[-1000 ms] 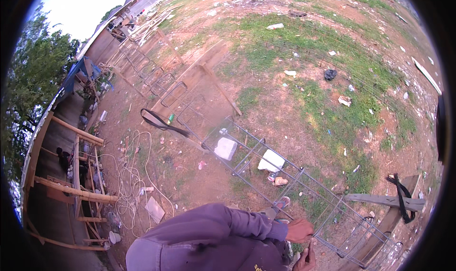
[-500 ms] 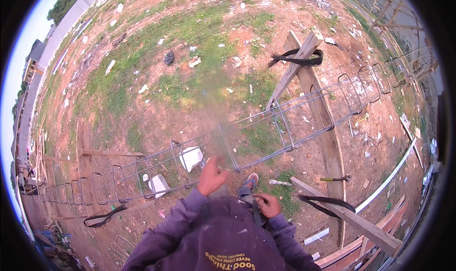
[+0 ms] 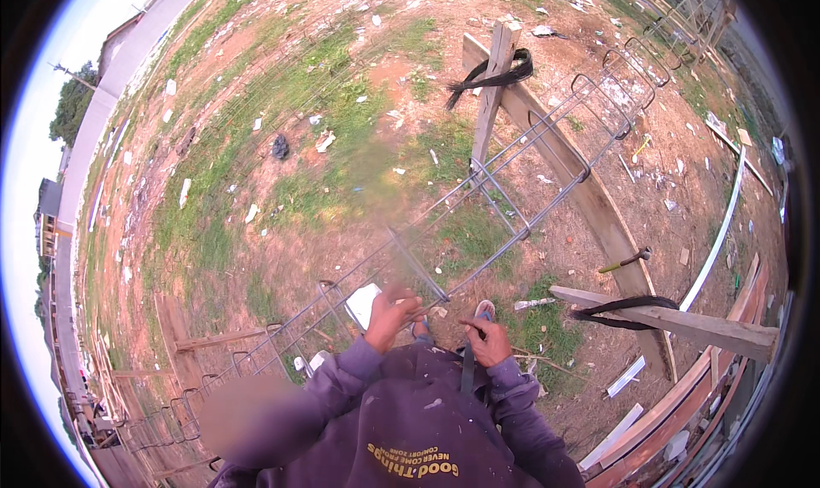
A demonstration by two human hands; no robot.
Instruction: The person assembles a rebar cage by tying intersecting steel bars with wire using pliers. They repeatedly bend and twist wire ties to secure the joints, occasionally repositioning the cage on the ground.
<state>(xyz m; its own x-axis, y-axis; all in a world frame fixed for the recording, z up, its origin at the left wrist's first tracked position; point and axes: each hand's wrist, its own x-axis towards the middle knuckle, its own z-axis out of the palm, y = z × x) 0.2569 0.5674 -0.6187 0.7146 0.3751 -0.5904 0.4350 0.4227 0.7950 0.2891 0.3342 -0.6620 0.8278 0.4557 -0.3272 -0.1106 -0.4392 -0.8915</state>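
Note:
A long cage of steel bars with stirrups [image 3: 418,264] runs diagonally in front of me, from low on the left to high on the right. My left hand [image 3: 391,319] is raised over its near side, next to a stirrup, with bent fingers pressed together. Whatever it may hold is too small and hazy to name. Closer to my body, my right hand [image 3: 489,343] has its thumb and fingers pinched, pointing left. Anything in that pinch cannot be made out. A dark strap [image 3: 467,373] hangs from my clothing beside the right hand.
A wooden trestle plank [image 3: 589,206] supports the cage on the right, with a hammer [image 3: 622,263] on it. Black bands wrap its crosspieces, one near a lower beam [image 3: 726,336]. A white block [image 3: 362,305] lies beneath the cage. A blurred round shape [image 3: 256,420] covers the lower left.
My view has turned, so the cage slants more steeply. My right hand has come away from beside the strap into a pinch, and the left hand's fingers point more to the right.

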